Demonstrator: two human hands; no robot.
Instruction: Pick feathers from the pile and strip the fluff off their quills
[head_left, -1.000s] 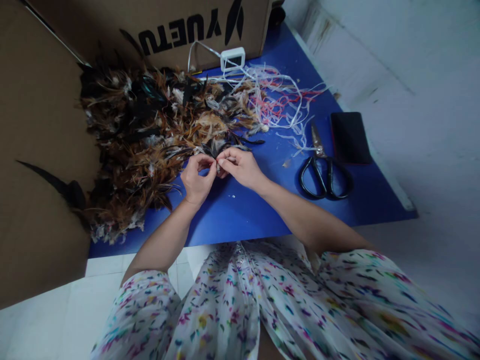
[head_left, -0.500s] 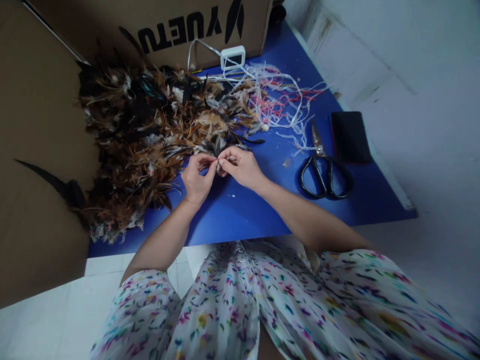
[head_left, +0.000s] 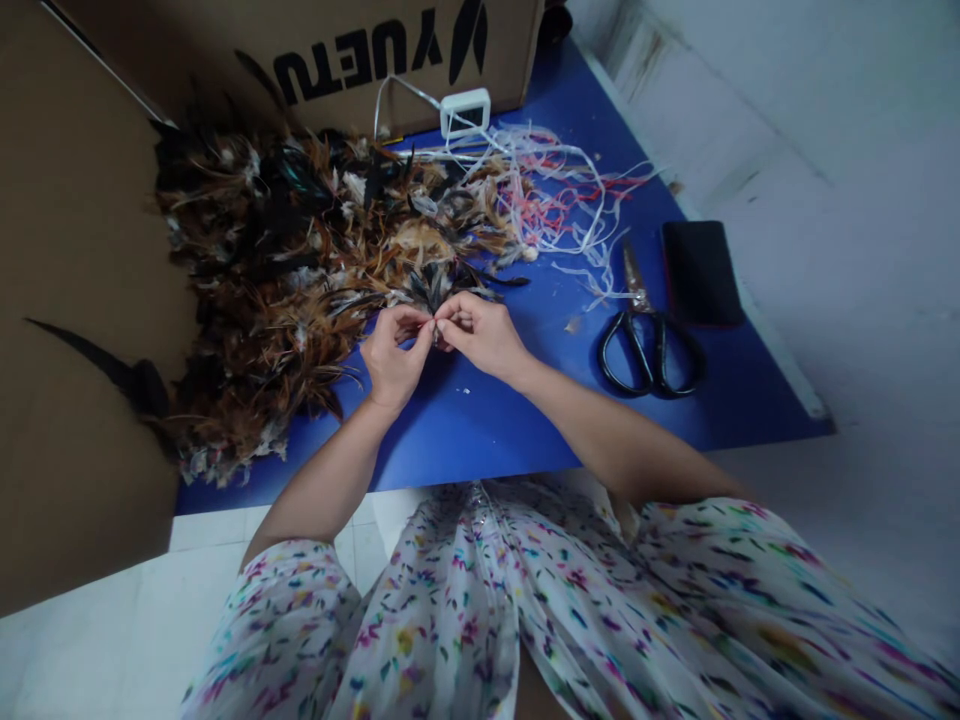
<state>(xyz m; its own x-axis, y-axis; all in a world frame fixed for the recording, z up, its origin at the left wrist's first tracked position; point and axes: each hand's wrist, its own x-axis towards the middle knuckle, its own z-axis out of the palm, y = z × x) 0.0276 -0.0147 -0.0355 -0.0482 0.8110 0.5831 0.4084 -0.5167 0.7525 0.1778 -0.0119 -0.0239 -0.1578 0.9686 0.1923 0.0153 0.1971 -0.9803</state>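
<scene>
My left hand (head_left: 394, 357) and my right hand (head_left: 482, 332) meet fingertip to fingertip over the near part of the blue table. Both are closed in a pinch on a small bunch of dark feathers (head_left: 430, 284), whose tips fan out beyond my fingers. The quill ends are mostly hidden by my fingertips, so any tie around them cannot be made out. A large heap of brown, black and white feathers (head_left: 300, 250) lies just past and to the left of my left hand.
Black-handled scissors (head_left: 651, 350) lie to the right, beside a dark flat rectangular object (head_left: 701, 273). White and pink strings (head_left: 555, 200) tangle behind them, near a small white device (head_left: 465, 113). Cardboard boxes (head_left: 225, 40) stand behind and left. The blue table (head_left: 480, 430) ends near my body.
Both hands keep their pinch on the feather bunch, with only a very slight shift of the fingers. Nothing else has moved visibly.
</scene>
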